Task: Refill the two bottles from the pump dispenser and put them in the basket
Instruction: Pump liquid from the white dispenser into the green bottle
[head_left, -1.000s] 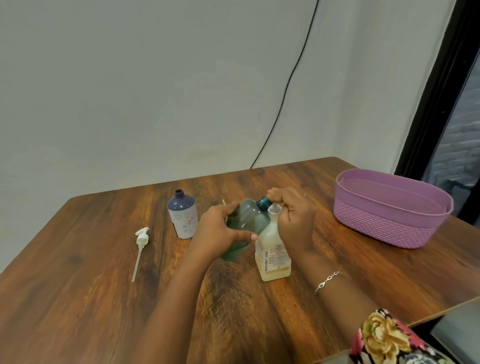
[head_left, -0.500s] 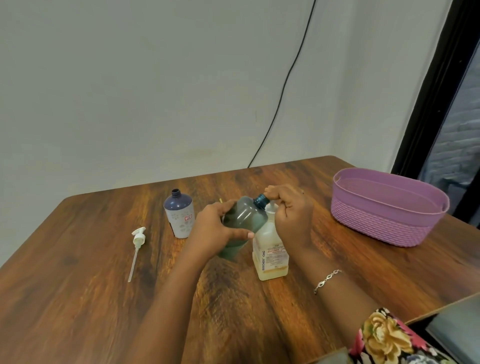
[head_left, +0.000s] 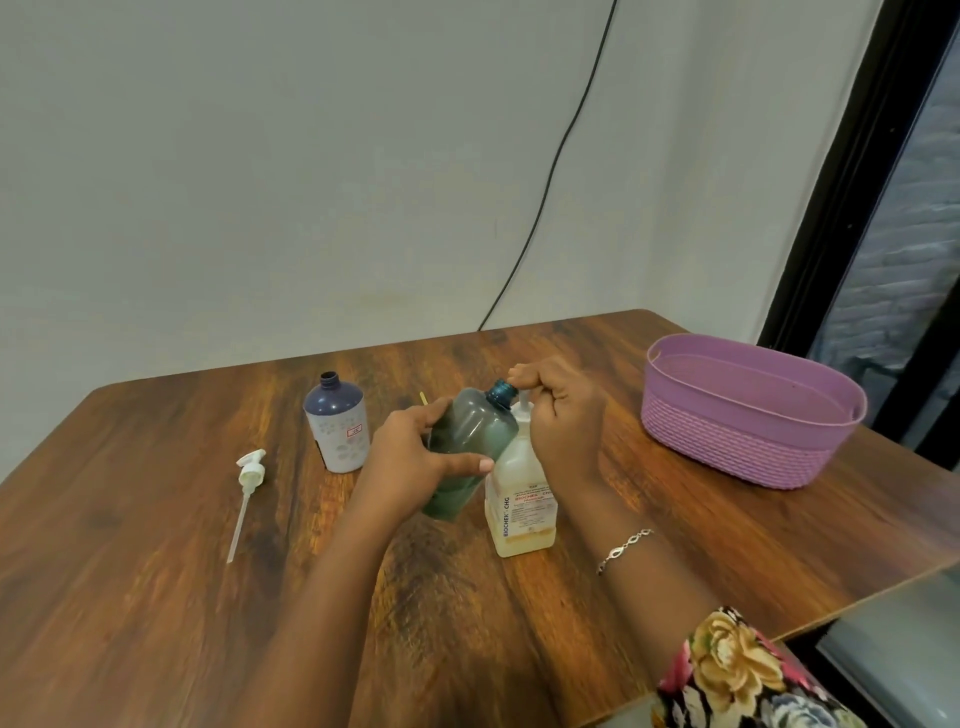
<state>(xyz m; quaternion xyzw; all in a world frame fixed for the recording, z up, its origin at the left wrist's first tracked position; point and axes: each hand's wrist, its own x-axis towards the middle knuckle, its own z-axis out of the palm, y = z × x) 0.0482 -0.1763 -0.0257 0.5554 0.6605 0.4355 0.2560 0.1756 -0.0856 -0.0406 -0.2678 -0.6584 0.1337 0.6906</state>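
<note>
Green bottle tipped up to the pump, both hands busy at mid-table.

The left hand (head_left: 415, 460) was wrapped around the green bottle (head_left: 480, 428), holding it off the table (head_left: 156, 597) at a slant with its open teal neck up beside the spout of the pump dispenser (head_left: 519, 519). The right hand (head_left: 569, 415) sat on top of that dispenser, fingers curled over the pump head, a bracelet (head_left: 623, 545) on the wrist. The dispenser stood upright on the wood, with pale yellow liquid low in its base. Off to the left the blue bottle (head_left: 340, 431) stood upright and uncapped, and further left a loose white pump (head_left: 251, 470) lay flat with its tube pointing toward the near edge. The purple basket (head_left: 727, 447) sat well apart at the right side, with neither bottle in it.
</note>
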